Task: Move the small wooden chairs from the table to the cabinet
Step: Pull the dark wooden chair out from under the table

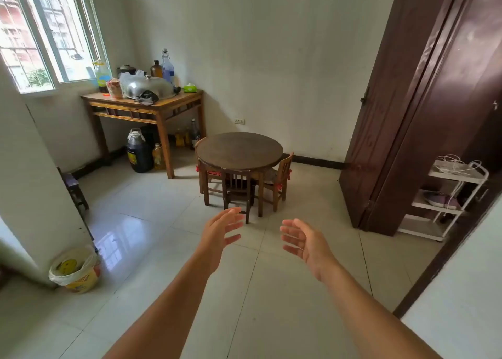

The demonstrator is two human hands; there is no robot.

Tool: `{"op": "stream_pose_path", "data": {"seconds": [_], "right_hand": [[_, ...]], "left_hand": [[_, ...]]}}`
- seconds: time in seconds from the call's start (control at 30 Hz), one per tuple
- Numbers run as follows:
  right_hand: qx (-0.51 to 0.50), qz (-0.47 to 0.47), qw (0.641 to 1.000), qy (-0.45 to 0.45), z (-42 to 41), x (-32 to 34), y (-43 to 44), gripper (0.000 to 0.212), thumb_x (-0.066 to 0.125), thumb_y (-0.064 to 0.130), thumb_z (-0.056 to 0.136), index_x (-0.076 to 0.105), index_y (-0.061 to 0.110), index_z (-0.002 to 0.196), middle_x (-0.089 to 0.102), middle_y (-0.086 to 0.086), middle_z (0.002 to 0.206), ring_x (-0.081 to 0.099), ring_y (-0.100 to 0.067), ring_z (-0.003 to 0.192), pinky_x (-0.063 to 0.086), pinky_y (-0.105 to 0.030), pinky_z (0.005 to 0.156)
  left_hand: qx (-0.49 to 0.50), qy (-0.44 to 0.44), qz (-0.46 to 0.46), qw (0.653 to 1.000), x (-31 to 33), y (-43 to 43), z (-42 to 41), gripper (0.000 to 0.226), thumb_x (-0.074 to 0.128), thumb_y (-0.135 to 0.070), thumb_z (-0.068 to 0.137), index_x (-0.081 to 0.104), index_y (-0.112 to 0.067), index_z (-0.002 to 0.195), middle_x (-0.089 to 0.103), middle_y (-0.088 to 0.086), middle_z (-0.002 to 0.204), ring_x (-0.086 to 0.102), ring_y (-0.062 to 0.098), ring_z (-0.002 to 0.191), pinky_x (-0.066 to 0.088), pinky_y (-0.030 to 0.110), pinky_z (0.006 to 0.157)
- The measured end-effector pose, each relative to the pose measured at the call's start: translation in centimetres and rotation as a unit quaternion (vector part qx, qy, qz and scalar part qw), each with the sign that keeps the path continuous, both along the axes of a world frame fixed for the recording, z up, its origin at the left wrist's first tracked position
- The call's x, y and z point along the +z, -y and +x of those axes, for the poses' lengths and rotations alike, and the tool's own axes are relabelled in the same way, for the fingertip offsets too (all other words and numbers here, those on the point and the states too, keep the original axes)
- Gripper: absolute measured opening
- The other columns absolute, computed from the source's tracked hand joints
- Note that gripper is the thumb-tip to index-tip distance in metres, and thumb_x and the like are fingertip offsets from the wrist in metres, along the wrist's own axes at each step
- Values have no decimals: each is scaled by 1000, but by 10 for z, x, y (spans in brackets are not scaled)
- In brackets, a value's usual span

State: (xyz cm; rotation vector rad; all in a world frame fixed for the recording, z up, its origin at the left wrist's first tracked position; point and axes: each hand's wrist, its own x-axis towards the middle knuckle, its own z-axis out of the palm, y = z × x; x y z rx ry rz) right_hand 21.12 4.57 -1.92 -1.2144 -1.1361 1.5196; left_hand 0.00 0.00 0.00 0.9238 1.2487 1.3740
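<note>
A small round dark wooden table (239, 148) stands on the tiled floor ahead. Three small wooden chairs are tucked under it: a dark one (237, 189) at the near side, a lighter one (279, 179) on the right, and another (202, 168) on the left, mostly hidden. Both arms reach forward over the floor. My left hand (218, 232) is open with fingers spread, just short of the dark chair. My right hand (305, 240) is open too, palm turned inward, holding nothing. A cabinet cannot be made out with certainty.
A taller wooden side table (173, 106) with a metal lid and bottles stands by the window, jugs beneath it. A dark wooden door (407, 100) stands open on the right beside a white shoe rack (448, 195). A lined yellow bin (74, 270) sits at the left.
</note>
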Motion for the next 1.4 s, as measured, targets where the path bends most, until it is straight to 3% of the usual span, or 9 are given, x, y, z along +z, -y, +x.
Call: {"op": "stream_pose_path", "data": {"seconds": [0.2,0.57,0.63,0.9,1.1,1.27,1.4], "right_hand": [[16,-5,1000,11,20,1,-47,29,47,32,95,68,15,106,73,-7,104,68,-24,98,56,-36,79],[31,-55,998,3,5,-31,-151,27,47,32,95,66,16,107,73,-11,104,68,-27,98,54,-41,84],[29,-57,998,3,-6,-38,-181,27,48,32,94,67,17,106,74,-11,103,68,-27,97,54,-41,83],[25,-54,998,9,-71,-42,-313,28,48,35,94,67,18,107,75,-8,99,69,-25,96,55,-41,84],[17,-59,998,12,-116,-44,-410,27,49,34,94,68,18,105,75,-9,98,70,-26,95,54,-37,76],[14,-75,997,16,-143,-62,-493,27,48,35,94,67,20,106,76,-7,97,70,-25,95,54,-38,80],[12,-87,996,10,-165,-74,-566,27,48,35,94,67,20,107,76,-8,96,70,-25,94,55,-41,84]], "left_hand": [[14,13,0,1000,-3,-44,19,30,46,-31,95,58,-16,118,63,10,120,59,27,112,48,44,96],[19,19,-14,1000,-39,-140,10,29,45,-31,95,56,-19,120,66,8,114,64,25,105,52,35,85],[16,23,-19,999,-45,-172,-1,25,44,-31,96,58,-21,115,66,8,114,63,25,105,52,35,84],[17,26,-39,999,-46,-316,-67,35,50,-32,94,54,-17,125,66,8,116,64,24,105,51,39,89],[26,24,-62,997,-48,-420,-111,34,50,-33,94,54,-20,125,66,7,116,64,24,106,51,37,87],[19,23,-87,996,-67,-498,-134,38,48,-34,94,51,-19,129,64,6,119,63,23,106,50,37,89],[38,26,-107,993,-80,-566,-156,37,49,-32,94,52,-18,128,65,9,119,63,26,108,48,45,97]]}}
